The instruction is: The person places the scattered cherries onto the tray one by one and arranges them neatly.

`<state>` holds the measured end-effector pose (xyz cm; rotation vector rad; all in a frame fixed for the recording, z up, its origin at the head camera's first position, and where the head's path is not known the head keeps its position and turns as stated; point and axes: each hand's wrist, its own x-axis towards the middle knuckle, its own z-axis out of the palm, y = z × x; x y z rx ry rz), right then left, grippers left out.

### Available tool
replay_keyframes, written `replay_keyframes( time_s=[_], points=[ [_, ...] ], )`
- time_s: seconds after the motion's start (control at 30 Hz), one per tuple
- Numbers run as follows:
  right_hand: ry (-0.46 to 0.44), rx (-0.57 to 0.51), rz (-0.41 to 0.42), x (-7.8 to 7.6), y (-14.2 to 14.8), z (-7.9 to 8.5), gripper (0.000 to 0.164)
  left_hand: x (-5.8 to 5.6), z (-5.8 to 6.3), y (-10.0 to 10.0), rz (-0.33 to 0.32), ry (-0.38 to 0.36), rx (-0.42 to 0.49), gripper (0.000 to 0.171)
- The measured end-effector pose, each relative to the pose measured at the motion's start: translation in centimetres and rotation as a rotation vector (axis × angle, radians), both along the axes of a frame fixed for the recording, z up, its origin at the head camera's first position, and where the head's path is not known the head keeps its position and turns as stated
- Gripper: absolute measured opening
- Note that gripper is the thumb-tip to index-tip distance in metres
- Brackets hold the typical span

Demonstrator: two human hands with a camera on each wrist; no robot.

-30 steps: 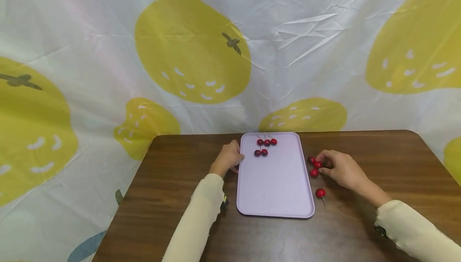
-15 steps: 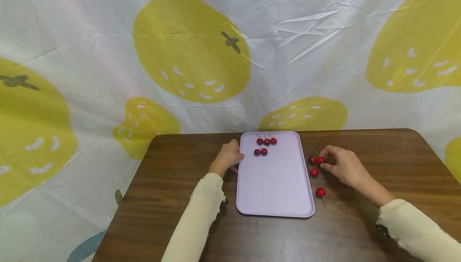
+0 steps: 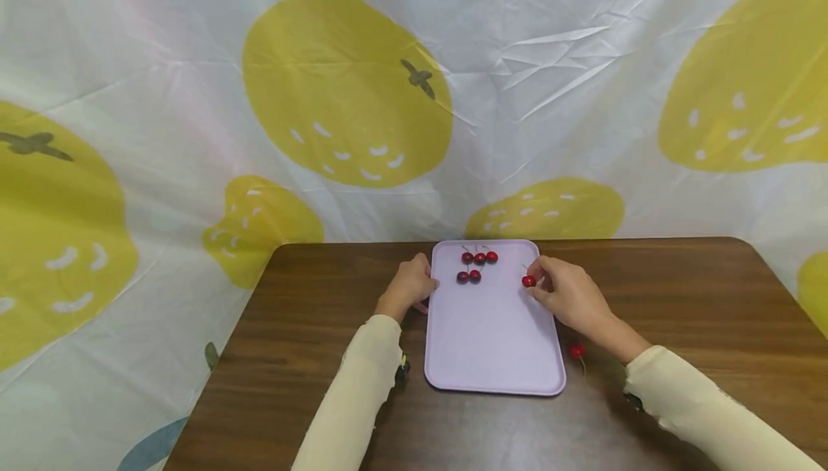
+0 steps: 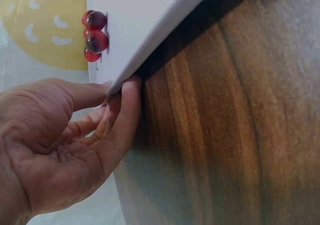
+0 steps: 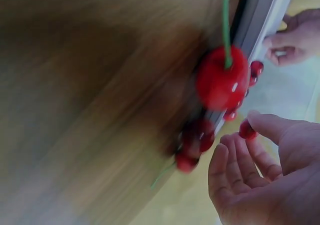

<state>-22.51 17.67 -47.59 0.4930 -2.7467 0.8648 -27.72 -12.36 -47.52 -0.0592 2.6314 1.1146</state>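
Note:
A pale lilac tray (image 3: 494,341) lies on the table, its left rim pinched by my left hand (image 3: 409,286). In the left wrist view, the thumb of that hand is on top and its fingers (image 4: 131,92) are underneath. Toward the tray's far end sit several red cherries (image 3: 479,258) in two short rows. Over the tray's right side, my right hand (image 3: 572,298) pinches a cherry (image 3: 529,281) between thumb and fingers. On the table by the right rim, one cherry (image 3: 578,351) shows its stem; more cherries (image 5: 192,142) appear in the right wrist view, hidden behind the right hand in the head view.
The brown wooden table (image 3: 310,341) extends to both sides of the tray. Behind its far edge hangs a white cloth (image 3: 517,97) printed with big yellow fruit.
My right hand has picked up a cherry from the group beside the tray and carried it left over the tray. The left hand stays on the rim.

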Motion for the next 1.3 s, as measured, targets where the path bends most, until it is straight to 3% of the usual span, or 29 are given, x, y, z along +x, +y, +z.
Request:
replay_keyframes(
  time_s=[0.33, 0.83, 1.07, 1.3],
  points=[
    [-0.012, 0.015, 0.082, -1.0, -3.3, -1.1, 0.020, 0.1, -0.3, 0.2, 0.011, -0.016, -0.003, 0.017],
    [0.007, 0.139, 0.144, -3.4, -4.8, -1.5, 0.017, 0.2, 0.1, -0.1, 0.007, 0.002, 0.009, 0.019],
    [0.036, 0.131, 0.176, -3.9, -5.2, -1.2, 0.017, 0.3, 0.2, -0.1, 0.008, 0.008, 0.031, 0.018],
    [-0.008, 0.129, 0.179, -4.1, -5.1, -1.0, 0.021, 0.3, 0.1, -0.1, 0.007, 0.011, 0.020, 0.016]
  ],
)
